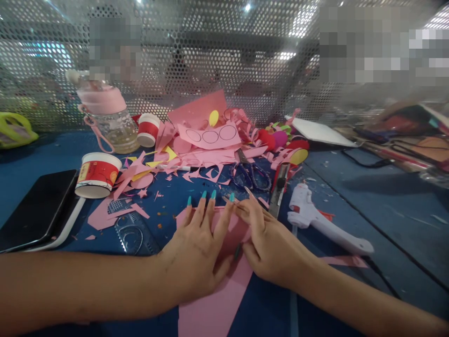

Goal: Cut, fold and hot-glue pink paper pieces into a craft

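Two bare hands work over a folded sheet of pink paper [206, 316] on a blue table [52, 150], the sheet lying front and center and running off the near edge of the view. The left hand [196, 252] presses palm-down across its upper part, fingers straight and fanned a little apart, teal-nailed tips at the paper's far edge and the thumb stretched toward the right hand [268, 238]. That hand comes in from the other side with its fingers bent and drawn close together, the index finger reaching past the far edge beside the left index fingertip. Whether its fingertips pinch the paper or only rest on it cannot be told from this angle.

Just beyond the fingers lie blue-handled scissors [249, 169] and a utility knife [279, 187], with a white glue gun [312, 213] to the right. A clear stencil ruler [138, 234] sits left of the paper, near a red-and-white paper cup [98, 175] and a black phone [33, 206]. Pink scraps [203, 157] heap up behind, next to a pink-lidded bottle [117, 119], before a perforated screen [210, 61].
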Tool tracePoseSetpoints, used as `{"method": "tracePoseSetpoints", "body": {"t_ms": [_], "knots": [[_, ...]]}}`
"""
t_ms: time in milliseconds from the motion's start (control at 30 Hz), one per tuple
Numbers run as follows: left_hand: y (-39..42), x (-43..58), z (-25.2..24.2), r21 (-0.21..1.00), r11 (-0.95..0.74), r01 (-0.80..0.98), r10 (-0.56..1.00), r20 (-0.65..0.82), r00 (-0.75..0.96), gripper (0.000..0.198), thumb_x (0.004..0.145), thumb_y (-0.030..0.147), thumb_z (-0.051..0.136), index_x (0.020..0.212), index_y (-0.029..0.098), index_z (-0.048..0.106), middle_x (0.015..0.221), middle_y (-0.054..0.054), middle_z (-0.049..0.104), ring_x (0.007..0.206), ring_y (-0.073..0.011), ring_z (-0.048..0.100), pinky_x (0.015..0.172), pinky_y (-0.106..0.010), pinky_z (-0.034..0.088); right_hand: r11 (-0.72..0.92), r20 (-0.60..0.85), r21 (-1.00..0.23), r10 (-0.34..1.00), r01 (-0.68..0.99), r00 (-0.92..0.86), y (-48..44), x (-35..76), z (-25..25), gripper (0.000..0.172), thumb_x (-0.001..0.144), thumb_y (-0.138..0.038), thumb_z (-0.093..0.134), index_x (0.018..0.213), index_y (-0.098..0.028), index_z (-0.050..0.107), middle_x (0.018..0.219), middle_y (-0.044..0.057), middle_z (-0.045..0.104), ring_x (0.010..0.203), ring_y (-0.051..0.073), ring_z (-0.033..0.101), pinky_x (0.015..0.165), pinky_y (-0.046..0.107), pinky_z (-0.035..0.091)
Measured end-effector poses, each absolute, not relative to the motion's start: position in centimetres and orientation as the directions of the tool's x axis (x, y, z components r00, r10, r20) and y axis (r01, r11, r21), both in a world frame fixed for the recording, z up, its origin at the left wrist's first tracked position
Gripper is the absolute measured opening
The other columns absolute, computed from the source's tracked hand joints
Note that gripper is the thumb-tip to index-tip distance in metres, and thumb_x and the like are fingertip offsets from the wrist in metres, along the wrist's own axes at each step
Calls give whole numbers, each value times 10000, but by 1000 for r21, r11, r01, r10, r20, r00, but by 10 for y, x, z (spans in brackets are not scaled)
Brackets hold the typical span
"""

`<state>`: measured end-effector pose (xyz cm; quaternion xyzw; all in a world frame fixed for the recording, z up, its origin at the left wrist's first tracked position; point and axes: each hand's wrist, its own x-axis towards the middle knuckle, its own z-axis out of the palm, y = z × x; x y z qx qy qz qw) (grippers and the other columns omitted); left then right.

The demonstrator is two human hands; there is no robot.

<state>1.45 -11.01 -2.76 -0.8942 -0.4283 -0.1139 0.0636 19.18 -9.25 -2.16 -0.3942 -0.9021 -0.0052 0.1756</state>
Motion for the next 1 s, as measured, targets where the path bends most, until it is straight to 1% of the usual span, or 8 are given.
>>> {"method": "tracePoseSetpoints", "body": {"t_ms": [67, 200, 400, 567, 667, 900, 1000], "knots": [[-109, 15, -28, -5, -629, 777, 756, 231, 613, 718, 797, 419, 472, 1360, 22, 270, 1293, -328, 444, 1220, -448, 402, 911, -579, 395, 683, 317, -131, 715, 718, -623, -93, 191, -21, 654, 655, -74, 371, 1285, -4, 211, 1141, 258, 609, 1143, 272, 552, 962, 482, 435], [-110, 15, -27, 20, -629, 777, 765, 192, 614, 713, 805, 405, 454, 1376, 38, 235, 1317, -319, 422, 1236, -443, 384, 917, -586, 378, 682, 312, -130, 717, 719, -624, -93, 191, -21, 640, 660, -73, 367, 1278, -1, 214, 1126, 260, 617, 1136, 266, 558, 953, 478, 442], [-110, 16, -25, -8, -631, 776, 763, 174, 623, 740, 809, 405, 455, 1391, 32, 190, 1302, -324, 436, 1224, -443, 397, 905, -557, 407, 683, 312, -136, 717, 718, -623, -93, 192, -22, 640, 659, -73, 376, 1277, -11, 224, 1138, 256, 611, 1140, 273, 554, 956, 467, 440], [-109, 16, -24, -13, -637, 771, 760, 151, 632, 722, 827, 425, 436, 1389, 28, 217, 1313, -309, 434, 1239, -433, 377, 935, -556, 397, 690, 326, -135, 709, 711, -625, -93, 192, -22, 641, 660, -66, 364, 1280, 7, 219, 1118, 256, 621, 1132, 265, 561, 931, 448, 466], [-110, 16, -24, -8, -632, 775, 769, 120, 628, 721, 836, 429, 418, 1399, 32, 208, 1328, -291, 430, 1254, -421, 358, 956, -551, 387, 701, 342, -121, 694, 703, -633, -93, 192, -22, 623, 663, -67, 356, 1268, 22, 237, 1112, 267, 622, 1117, 264, 573, 923, 444, 476], [-109, 17, -21, 6, -626, 780, 778, 70, 624, 729, 841, 431, 402, 1409, 25, 191, 1342, -293, 409, 1264, -423, 336, 971, -559, 367, 702, 343, -92, 688, 707, -639, -92, 191, -21, 617, 670, -68, 349, 1271, 20, 240, 1111, 265, 623, 1117, 266, 572, 904, 456, 494], [-109, 17, -21, 7, -621, 783, 782, 71, 619, 734, 843, 445, 394, 1409, 22, 192, 1345, -290, 407, 1268, -425, 327, 974, -560, 362, 704, 347, -87, 685, 705, -641, -93, 192, -21, 615, 663, -68, 348, 1261, 40, 244, 1114, 278, 618, 1123, 270, 568, 910, 456, 492]]}}
